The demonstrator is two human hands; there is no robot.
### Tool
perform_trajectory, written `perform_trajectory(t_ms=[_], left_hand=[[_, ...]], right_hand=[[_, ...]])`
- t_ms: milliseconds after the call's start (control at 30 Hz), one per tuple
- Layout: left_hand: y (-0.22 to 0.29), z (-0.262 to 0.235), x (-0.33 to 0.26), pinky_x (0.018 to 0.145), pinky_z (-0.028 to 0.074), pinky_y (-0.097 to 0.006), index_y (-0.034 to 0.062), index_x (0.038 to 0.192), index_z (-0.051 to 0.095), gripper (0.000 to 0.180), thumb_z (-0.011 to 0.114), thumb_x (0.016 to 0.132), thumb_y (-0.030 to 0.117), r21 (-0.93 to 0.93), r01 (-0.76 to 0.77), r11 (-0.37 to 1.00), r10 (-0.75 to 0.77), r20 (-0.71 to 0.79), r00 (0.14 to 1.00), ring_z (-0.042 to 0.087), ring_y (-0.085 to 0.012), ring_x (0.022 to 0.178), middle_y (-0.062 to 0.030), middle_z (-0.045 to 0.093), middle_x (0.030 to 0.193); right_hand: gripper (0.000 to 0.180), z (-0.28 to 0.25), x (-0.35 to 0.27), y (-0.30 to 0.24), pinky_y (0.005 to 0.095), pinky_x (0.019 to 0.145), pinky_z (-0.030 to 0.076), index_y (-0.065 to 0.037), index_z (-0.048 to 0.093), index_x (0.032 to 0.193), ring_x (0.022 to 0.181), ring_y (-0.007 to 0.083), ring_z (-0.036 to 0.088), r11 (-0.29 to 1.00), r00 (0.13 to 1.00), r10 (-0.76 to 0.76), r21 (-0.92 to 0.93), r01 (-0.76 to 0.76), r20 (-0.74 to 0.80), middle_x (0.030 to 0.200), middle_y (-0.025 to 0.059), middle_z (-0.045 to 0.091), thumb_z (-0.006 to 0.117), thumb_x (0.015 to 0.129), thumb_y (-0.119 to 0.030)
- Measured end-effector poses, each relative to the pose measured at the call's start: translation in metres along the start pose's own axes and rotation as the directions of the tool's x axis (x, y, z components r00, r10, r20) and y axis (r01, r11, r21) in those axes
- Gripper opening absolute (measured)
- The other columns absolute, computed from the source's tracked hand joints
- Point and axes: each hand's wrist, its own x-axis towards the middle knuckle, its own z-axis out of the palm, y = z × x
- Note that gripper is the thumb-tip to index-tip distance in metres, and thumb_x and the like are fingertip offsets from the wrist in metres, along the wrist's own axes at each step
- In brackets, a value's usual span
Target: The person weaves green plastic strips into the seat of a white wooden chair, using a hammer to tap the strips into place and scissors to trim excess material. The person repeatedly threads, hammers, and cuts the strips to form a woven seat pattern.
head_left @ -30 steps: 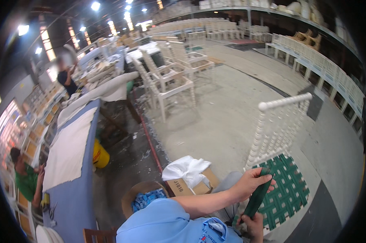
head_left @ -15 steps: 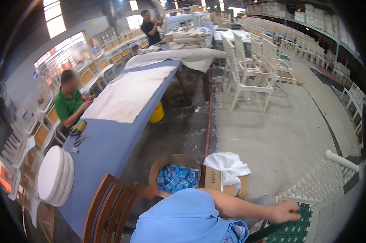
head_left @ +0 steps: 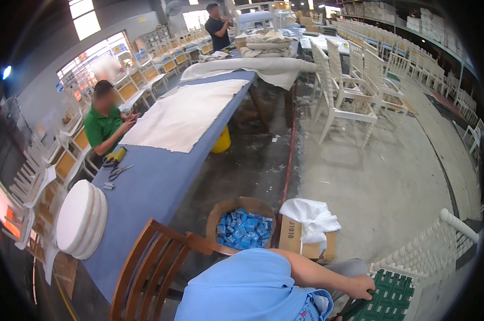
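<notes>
My left arm in a pale blue sleeve reaches across to the right. My left hand (head_left: 361, 287) is closed at the near-left edge of a seat of woven green webbing (head_left: 396, 295). From its fingers a dark green webbing strap (head_left: 353, 309) runs down toward the lower edge. The seat belongs to a white chair frame with a turned-spindle back (head_left: 421, 249). Of my right hand, only a sliver of skin (head_left: 336, 318) seems to show at the bottom edge; its fingers are hidden.
Beside me stand a brown slatted chair (head_left: 145, 267), a round bin (head_left: 214, 224) of small blue packets, and a carton (head_left: 291, 235) under white cloth. The blue-topped table (head_left: 145, 184) holds fabric, scissors and round white cushions; a person in green (head_left: 104, 125) works there. White chairs (head_left: 349, 109) stand farther off.
My left hand has come from over the woven seat to its near-left edge, where it now grips the strap. The whole view has shifted slightly.
</notes>
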Motion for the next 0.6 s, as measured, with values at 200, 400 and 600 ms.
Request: perform_trajectory(t_ms=[200,400,600], left_hand=[[-0.062,0.079,0.023,0.074,0.058,-0.039,0.0052,0.120,0.072,0.049,0.070,0.084,0.038,0.002,0.451,0.893,-0.413,0.406,0.815,0.071,-0.0251,0.083,-0.0115,0.075,0.099],[-0.092,0.141,0.030,0.103,0.032,-0.063,0.0221,0.156,0.040,0.073,0.068,0.094,0.050,-0.119,0.881,0.458,-0.631,0.655,0.417,0.039,-0.0337,0.140,-0.0112,0.031,0.165],[-0.086,0.156,0.018,0.104,0.039,-0.051,0.0154,0.151,0.046,0.066,0.069,0.095,0.041,-0.256,0.866,0.429,-0.670,0.553,0.495,0.048,-0.0282,0.129,-0.0111,0.054,0.145]], right_hand=[[0.015,-0.019,-0.057,0.085,0.0317,0.080,0.050,0.002,0.066,0.103,0.088,0.0159,0.062,0.971,0.891,0.239,0.086,-0.224,-0.387,0.095,0.0042,0.067,0.066,0.096,-0.011],[0.028,-0.025,-0.072,0.121,0.0367,0.087,0.051,0.000,0.071,0.108,0.097,0.0246,0.063,0.890,0.557,0.070,-0.201,-0.410,-0.828,0.100,0.0125,0.065,0.074,0.091,-0.022],[0.033,-0.036,-0.066,0.125,0.0410,0.096,0.050,0.000,0.072,0.109,0.112,0.0357,0.060,0.852,0.277,0.078,-0.081,-0.518,-0.958,0.126,0.0220,0.055,0.077,0.088,-0.025]])
